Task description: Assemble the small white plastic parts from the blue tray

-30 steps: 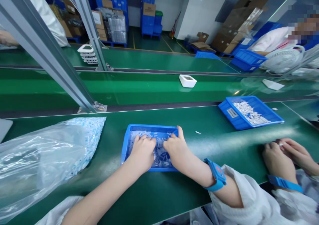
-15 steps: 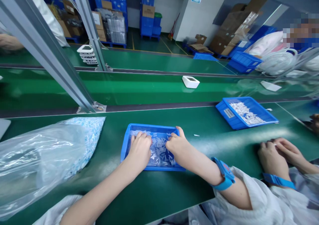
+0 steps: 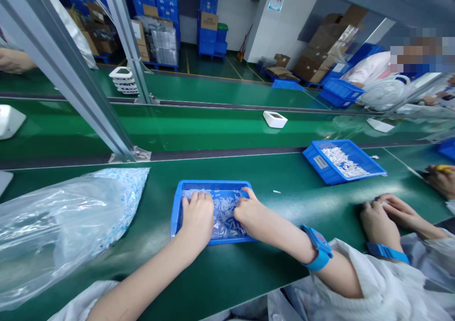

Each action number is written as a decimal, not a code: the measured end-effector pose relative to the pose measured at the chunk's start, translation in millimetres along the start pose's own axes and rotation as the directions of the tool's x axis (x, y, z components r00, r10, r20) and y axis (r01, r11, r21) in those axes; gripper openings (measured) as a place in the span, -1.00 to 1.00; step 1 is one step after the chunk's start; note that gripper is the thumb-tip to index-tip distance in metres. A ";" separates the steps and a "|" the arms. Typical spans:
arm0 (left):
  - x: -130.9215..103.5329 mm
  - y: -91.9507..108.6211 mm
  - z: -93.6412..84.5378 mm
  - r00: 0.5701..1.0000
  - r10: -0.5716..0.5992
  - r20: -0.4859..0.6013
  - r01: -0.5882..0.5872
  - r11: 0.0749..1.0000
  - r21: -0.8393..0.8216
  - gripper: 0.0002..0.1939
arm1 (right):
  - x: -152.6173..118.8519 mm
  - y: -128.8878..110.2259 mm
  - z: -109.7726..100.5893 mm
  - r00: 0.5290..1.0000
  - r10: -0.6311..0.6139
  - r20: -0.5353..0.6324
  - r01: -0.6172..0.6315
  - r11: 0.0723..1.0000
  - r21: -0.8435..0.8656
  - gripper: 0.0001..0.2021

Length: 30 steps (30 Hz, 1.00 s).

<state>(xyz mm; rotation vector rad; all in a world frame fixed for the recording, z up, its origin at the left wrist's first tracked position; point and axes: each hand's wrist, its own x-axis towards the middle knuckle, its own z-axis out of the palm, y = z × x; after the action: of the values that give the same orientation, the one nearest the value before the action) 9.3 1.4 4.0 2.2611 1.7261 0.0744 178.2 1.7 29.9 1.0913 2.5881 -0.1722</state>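
Observation:
A shallow blue tray holds many small translucent strips on the green bench in front of me. My left hand reaches over its near left side, fingers curled down among the strips; the fingertips are hidden. Across the right rim lies my right hand, one digit stretched toward the far right corner and the other fingers bent inward over the strips. What either hand pinches, if anything, cannot be seen. A blue wrist strap is on my right forearm.
A clear plastic bag with pale blue-white contents lies left. One loose strip rests right of the tray. Farther right stands a blue bin of white pieces, near a co-worker's hands. White housings sit on the green conveyor behind.
Both hands stay in the tray with small finger shifts. At the far left, a white housing has come farther into view on the conveyor. A yellow item shows in a hand at the right edge.

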 end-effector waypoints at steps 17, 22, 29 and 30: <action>7.8 -1.8 -8.1 0.932 -0.311 -0.185 -0.094 0.286 -0.953 -0.94 | 14.9 13.8 -25.7 0.817 0.309 -0.486 0.105 0.750 0.653 -0.77; 11.8 0.6 -2.2 0.943 -0.327 -0.062 -0.037 0.082 -0.996 -0.73 | 33.2 7.9 -5.0 0.748 0.422 -0.512 0.182 0.611 0.770 -0.78; 9.6 3.8 -6.1 0.965 -0.256 -0.062 -0.055 0.034 -0.998 -0.68 | 36.2 -3.3 2.5 0.782 0.543 -0.306 0.330 0.056 0.942 -0.81; 9.2 4.0 -5.5 0.965 -0.248 -0.084 -0.074 0.048 -0.996 -0.69 | 36.4 -3.9 2.7 0.792 0.539 -0.287 0.347 -0.010 0.938 -0.81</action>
<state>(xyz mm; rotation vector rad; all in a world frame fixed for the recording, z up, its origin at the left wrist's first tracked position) 14.4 10.3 9.1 0.9848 1.1140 1.2023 152.3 22.9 14.9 2.0213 2.5067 -2.4873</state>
